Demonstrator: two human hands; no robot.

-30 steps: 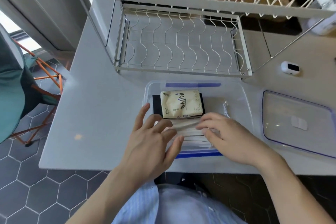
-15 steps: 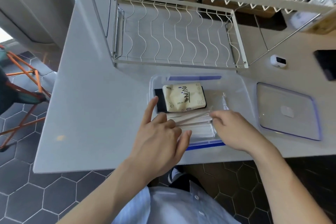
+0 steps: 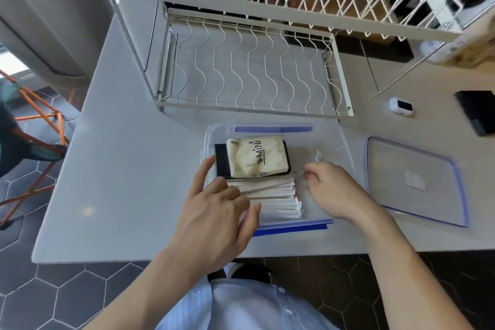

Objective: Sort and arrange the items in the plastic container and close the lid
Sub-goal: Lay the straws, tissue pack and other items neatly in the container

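A clear plastic container (image 3: pixel 338 142) with blue clips stands on the white counter near its front edge. Inside, a cream tissue pack (image 3: pixel 257 159) marked MINI lies on a black flat item (image 3: pixel 221 161), and a stack of white paper-wrapped sticks (image 3: pixel 276 195) fills the near side. My left hand (image 3: pixel 217 211) rests with straight fingers on the stack's left end. My right hand (image 3: pixel 332 190) is at the stack's right end, fingers curled and pinching the tip of one thin stick. The clear lid (image 3: pixel 415 182) with a blue rim lies flat to the right of the container.
A white wire dish rack (image 3: pixel 251 69) stands just behind the container, with an upper tier overhead. A small white device (image 3: pixel 401 106) and a black flat object (image 3: pixel 479 112) lie at the right. An orange-legged chair (image 3: pixel 34 126) stands on the dark hexagon floor at left.
My right hand has slid from on top of the stack to its right end and now pinches a stick tip. My left hand stays on the left end.
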